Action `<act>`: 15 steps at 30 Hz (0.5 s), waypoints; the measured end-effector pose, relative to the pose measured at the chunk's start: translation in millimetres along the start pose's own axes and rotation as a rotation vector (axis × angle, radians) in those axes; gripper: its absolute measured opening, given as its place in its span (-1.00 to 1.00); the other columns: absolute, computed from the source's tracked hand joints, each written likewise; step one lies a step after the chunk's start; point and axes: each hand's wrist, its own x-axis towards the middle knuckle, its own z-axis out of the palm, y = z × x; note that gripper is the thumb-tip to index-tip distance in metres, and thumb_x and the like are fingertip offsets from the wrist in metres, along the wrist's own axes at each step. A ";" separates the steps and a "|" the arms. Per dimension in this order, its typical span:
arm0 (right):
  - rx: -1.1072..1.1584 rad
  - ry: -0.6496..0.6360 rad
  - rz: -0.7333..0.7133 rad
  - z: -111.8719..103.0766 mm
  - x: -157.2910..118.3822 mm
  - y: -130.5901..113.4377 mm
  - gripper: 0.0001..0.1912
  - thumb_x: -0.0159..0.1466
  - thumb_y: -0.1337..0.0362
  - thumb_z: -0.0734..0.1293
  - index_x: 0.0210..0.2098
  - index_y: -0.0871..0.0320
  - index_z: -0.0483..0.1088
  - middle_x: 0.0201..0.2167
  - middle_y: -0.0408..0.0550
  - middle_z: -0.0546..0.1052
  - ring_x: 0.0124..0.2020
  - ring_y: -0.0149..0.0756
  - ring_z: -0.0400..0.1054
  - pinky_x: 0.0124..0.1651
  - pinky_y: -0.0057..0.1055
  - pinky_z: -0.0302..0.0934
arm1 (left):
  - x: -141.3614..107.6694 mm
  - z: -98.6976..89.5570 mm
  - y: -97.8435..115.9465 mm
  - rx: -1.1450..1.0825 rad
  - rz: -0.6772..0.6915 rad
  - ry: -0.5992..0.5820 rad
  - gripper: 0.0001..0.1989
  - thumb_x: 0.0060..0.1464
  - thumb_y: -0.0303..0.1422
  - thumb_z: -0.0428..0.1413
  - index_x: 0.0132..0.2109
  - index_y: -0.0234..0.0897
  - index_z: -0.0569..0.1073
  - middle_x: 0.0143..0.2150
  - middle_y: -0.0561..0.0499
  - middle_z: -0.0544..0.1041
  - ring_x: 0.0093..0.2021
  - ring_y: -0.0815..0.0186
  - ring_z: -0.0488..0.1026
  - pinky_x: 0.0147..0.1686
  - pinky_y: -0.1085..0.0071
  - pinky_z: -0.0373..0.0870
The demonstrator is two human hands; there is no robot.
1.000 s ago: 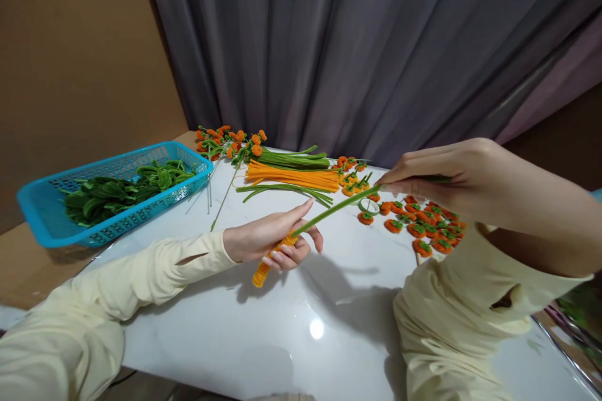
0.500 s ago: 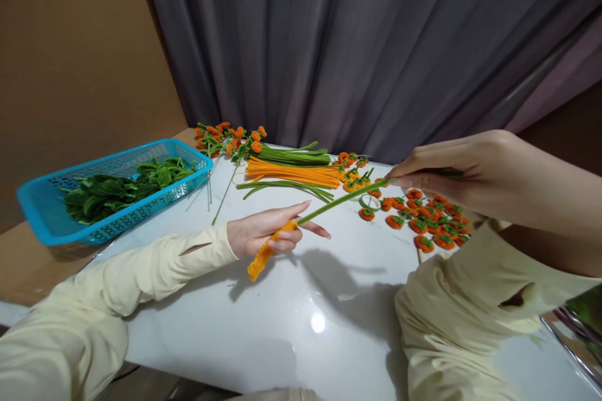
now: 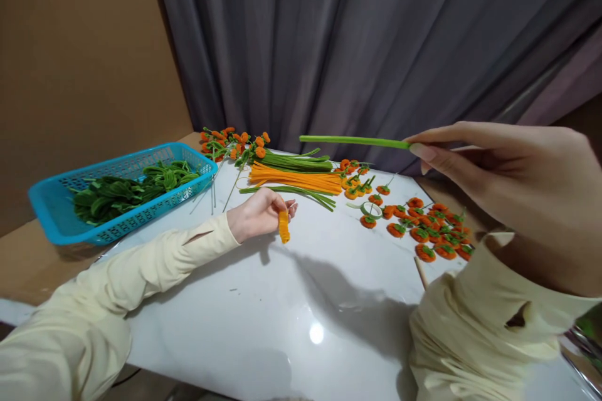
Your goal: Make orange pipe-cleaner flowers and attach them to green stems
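My left hand (image 3: 259, 213) is closed over the middle of the table, its fingers pinching a short, ridged orange pipe cleaner coil (image 3: 284, 227) that hangs down. Higher up on the right, my right hand (image 3: 512, 169) grips one end of a straight green pipe cleaner (image 3: 355, 141) between thumb and fingertips. The green stem's other end points left, free in the air and apart from the orange coil. Behind my left hand lie a bundle of orange pipe cleaners (image 3: 294, 178) and a bundle of green pipe cleaners (image 3: 298, 161).
At left stands a blue basket (image 3: 126, 219) with green fuzzy leaves (image 3: 110, 197). Small orange persimmon-like pieces (image 3: 430, 225) cluster at right, beside a tape roll (image 3: 371, 210) and a wooden stick (image 3: 421, 272). Orange flower-like stems (image 3: 230, 141) lie at the back left.
The green pipe cleaner has come out of the orange coil; my right hand has lifted it up and away, now nearly level. My left hand has turned, and the coil now hangs from its fingertips.
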 end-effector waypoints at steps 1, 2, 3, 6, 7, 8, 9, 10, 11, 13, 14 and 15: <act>0.015 0.010 0.009 3.7 -1.4 1.8 -0.77 0.20 0.10 0.29 -0.25 0.07 0.48 -0.57 -0.13 0.44 -0.61 -0.43 0.27 -0.58 -0.47 0.15 | 1.1 0.6 -0.2 0.003 0.005 0.011 -0.58 -0.23 -0.74 -0.16 -0.14 -0.46 0.20 -0.31 -0.08 0.27 -0.44 0.43 0.34 -0.53 0.58 0.36; 0.036 0.016 0.028 7.8 -3.7 4.0 -0.76 0.20 0.11 0.29 -0.22 0.08 0.47 -0.56 -0.13 0.43 -0.62 -0.43 0.25 -0.59 -0.48 0.14 | 2.3 1.2 -0.7 0.009 0.015 0.013 -0.59 -0.18 -0.75 -0.17 -0.12 -0.47 0.21 -0.29 -0.09 0.28 -0.40 0.42 0.37 -0.48 0.57 0.39; 0.058 0.017 0.069 12.4 -7.0 6.3 -0.73 0.20 0.11 0.29 -0.19 0.10 0.46 -0.56 -0.13 0.42 -0.64 -0.45 0.22 -0.62 -0.50 0.11 | 3.7 1.6 -1.5 0.021 0.024 0.006 -0.60 -0.12 -0.75 -0.18 -0.09 -0.49 0.22 -0.27 -0.12 0.30 -0.36 0.40 0.40 -0.42 0.56 0.41; 0.263 -0.104 0.274 26.7 -23.9 13.9 -0.69 0.20 0.06 0.28 -0.23 0.18 0.40 -0.66 -0.20 0.30 -0.73 -0.51 0.11 -0.71 -0.56 -0.02 | 7.7 0.0 -4.6 0.090 0.019 -0.041 -0.68 0.05 -0.70 -0.20 -0.04 -0.54 0.24 -0.18 -0.22 0.36 -0.23 0.33 0.45 -0.30 0.52 0.43; 0.387 -0.195 0.355 31.6 -31.8 16.7 -0.70 0.20 0.05 0.28 -0.29 0.19 0.37 -0.70 -0.23 0.26 -0.75 -0.52 0.10 -0.72 -0.57 -0.03 | 8.8 -1.4 -5.8 0.123 0.004 -0.060 -0.71 0.10 -0.67 -0.19 -0.04 -0.53 0.26 -0.17 -0.24 0.38 -0.22 0.31 0.45 -0.29 0.50 0.43; 0.523 -0.314 0.445 36.7 -40.7 19.6 -0.70 0.20 0.05 0.28 -0.36 0.19 0.33 -0.70 -0.23 0.26 -0.76 -0.53 0.11 -0.72 -0.57 -0.01 | 9.7 -3.1 -7.0 0.157 -0.012 -0.083 -0.74 0.14 -0.63 -0.16 -0.05 -0.50 0.28 -0.18 -0.23 0.40 -0.23 0.30 0.46 -0.28 0.47 0.43; 0.666 -0.418 0.531 42.1 -50.4 22.6 -0.69 0.19 0.04 0.29 -0.41 0.19 0.28 -0.69 -0.22 0.28 -0.77 -0.53 0.13 -0.73 -0.58 -0.02 | 10.4 -4.9 -8.2 0.188 -0.030 -0.108 -0.78 0.16 -0.58 -0.13 -0.06 -0.45 0.30 -0.21 -0.19 0.41 -0.26 0.30 0.46 -0.30 0.44 0.43; 0.818 -0.507 0.619 47.9 -60.8 25.7 -0.69 0.18 0.05 0.30 -0.42 0.19 0.26 -0.65 -0.20 0.32 -0.76 -0.52 0.16 -0.74 -0.58 -0.02 | 11.0 -6.7 -9.4 0.210 -0.047 -0.136 -0.82 0.18 -0.55 -0.10 -0.09 -0.41 0.31 -0.27 -0.14 0.42 -0.31 0.32 0.46 -0.33 0.43 0.43; 0.959 -0.559 0.705 54.3 -71.5 28.8 -0.71 0.17 0.07 0.32 -0.40 0.18 0.26 -0.59 -0.17 0.36 -0.74 -0.51 0.20 -0.76 -0.59 -0.02 | 11.4 -8.3 -10.4 0.218 -0.063 -0.168 -0.85 0.18 -0.52 -0.08 -0.12 -0.37 0.33 -0.34 -0.08 0.41 -0.39 0.36 0.44 -0.37 0.43 0.42; 1.165 -0.611 0.838 68.2 -92.8 34.1 -0.74 0.17 0.13 0.34 -0.36 0.18 0.25 -0.40 -0.07 0.44 -0.67 -0.49 0.28 -0.74 -0.58 0.06 | 12.1 -10.4 -12.0 0.194 -0.083 -0.226 -0.89 0.20 -0.47 -0.07 -0.18 -0.37 0.34 -0.48 0.03 0.33 -0.55 0.46 0.34 -0.47 0.49 0.37; 1.241 -0.648 0.872 75.4 -102.5 36.1 -0.76 0.18 0.15 0.34 -0.36 0.19 0.26 -0.41 -0.06 0.45 -0.66 -0.47 0.30 -0.71 -0.56 0.11 | 12.4 -10.8 -12.5 0.170 -0.087 -0.244 -0.87 0.20 -0.45 -0.07 -0.19 -0.40 0.34 -0.53 0.07 0.29 -0.60 0.49 0.28 -0.51 0.52 0.34; 1.318 -0.674 0.884 82.5 -111.2 37.5 -0.77 0.18 0.17 0.34 -0.35 0.20 0.28 -0.44 -0.06 0.45 -0.65 -0.46 0.31 -0.67 -0.55 0.15 | 12.9 -10.9 -12.7 0.146 -0.090 -0.254 -0.85 0.19 -0.43 -0.07 -0.19 -0.43 0.34 -0.55 0.08 0.26 -0.62 0.49 0.25 -0.54 0.53 0.33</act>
